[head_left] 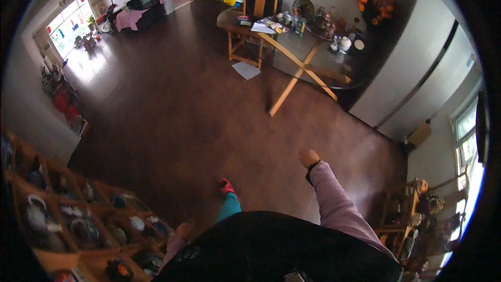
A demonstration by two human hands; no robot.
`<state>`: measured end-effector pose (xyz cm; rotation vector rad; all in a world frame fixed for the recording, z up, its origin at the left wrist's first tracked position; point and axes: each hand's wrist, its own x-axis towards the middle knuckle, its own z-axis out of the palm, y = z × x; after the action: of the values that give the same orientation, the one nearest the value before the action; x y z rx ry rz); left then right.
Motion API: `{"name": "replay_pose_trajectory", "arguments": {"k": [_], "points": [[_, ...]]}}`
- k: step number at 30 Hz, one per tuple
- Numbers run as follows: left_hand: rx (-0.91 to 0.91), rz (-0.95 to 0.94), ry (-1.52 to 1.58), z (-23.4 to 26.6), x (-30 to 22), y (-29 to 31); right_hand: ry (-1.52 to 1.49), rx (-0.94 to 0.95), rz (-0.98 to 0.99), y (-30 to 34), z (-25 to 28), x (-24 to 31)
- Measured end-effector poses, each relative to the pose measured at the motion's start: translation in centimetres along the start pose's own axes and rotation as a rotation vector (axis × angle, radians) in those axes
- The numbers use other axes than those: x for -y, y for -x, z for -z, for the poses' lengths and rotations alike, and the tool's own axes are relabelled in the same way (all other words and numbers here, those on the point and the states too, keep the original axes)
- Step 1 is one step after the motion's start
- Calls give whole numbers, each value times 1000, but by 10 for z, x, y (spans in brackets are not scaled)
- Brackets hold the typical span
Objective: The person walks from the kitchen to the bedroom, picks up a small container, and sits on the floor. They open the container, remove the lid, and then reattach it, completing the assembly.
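My right hand (309, 158) hangs over the dark wood floor (172, 120), with a dark band at the wrist and a pink sleeve behind it. Its fingers look curled in, and nothing shows in them. Low at the left, my left hand (182, 230) is smeared and dim beside the wooden display shelf (104, 219); its fingers cannot be made out. From this view I cannot tell whether it touches the shelf. Between my hands, a foot in a red shoe (226, 186) and a teal trouser leg (229, 206) reach forward.
Ahead stands a glass table (292, 52) on crossed wooden legs, crowded with jars and dishes. A wooden chair (258, 0) is behind it, and a white sheet (246, 70) lies on the floor. A grey refrigerator (407, 68) and a rack of ornaments (402, 214) line the right.
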<state>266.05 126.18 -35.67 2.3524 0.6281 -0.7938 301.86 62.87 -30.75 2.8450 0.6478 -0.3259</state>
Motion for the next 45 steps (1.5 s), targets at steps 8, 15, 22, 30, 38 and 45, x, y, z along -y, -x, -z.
{"name": "replay_pose_trajectory", "arguments": {"k": [8,15,22,30,38,45], "points": [[-254,-87,-70,209,-62,-206,-580,253,-53,-153,99,82],[-437,-274,192,413,-214,-388,-210,767,-161,-210,37,25],[-354,-197,47,434,-176,-544,-130,704,-5,-569,124,-3],[23,386,244,503,-167,-574,-552,16,62,-1023,344,86],[-117,453,228,738,-154,-797,-352,324,160,-1225,388,168],[-361,-9,276,1026,-262,-1021,-155,661,77,-1364,377,173]]}}
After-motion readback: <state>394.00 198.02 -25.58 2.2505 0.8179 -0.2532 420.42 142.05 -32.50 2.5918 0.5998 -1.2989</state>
